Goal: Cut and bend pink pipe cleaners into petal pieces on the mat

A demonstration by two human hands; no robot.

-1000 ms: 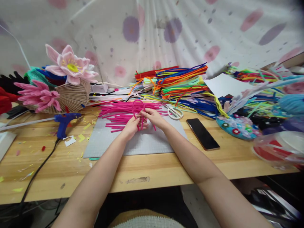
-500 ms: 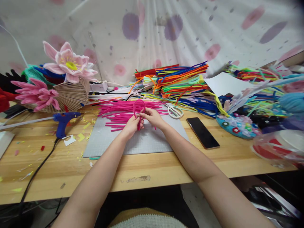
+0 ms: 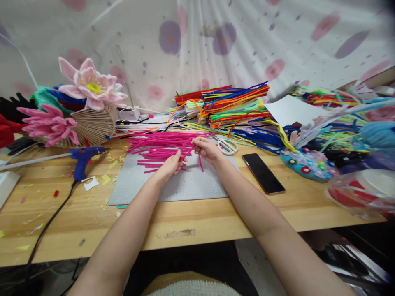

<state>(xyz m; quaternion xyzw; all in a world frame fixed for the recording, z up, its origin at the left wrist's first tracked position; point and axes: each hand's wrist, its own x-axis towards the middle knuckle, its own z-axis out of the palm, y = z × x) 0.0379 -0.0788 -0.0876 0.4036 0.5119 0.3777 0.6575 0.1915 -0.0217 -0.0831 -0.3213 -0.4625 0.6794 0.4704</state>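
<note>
A bent magenta pipe cleaner [image 3: 187,147] stretches between my two hands above the grey cutting mat [image 3: 197,189]. My left hand [image 3: 173,165] is closed on its near end, thumb on top. At the other end, my right hand [image 3: 206,149] pinches the loop between thumb and fingertips. Just behind my fingers lies a spread of loose magenta pipe cleaners [image 3: 148,142] on the mat. White-handled scissors [image 3: 227,146] rest right of my right hand, their blades partly hidden.
A blue glue gun [image 3: 83,161] stands at left, its cord running to the table edge, near yellow scraps. Pink fuzzy flowers [image 3: 91,85] rise behind it. At right lie a black phone [image 3: 263,173] and a flowered blue piece [image 3: 308,163]. Bundled colored pipe cleaners [image 3: 234,105] fill the back.
The upright round loop has tipped over to the right and narrowed. My right hand has moved right, away from my left, drawing the pipe cleaner out between them.
</note>
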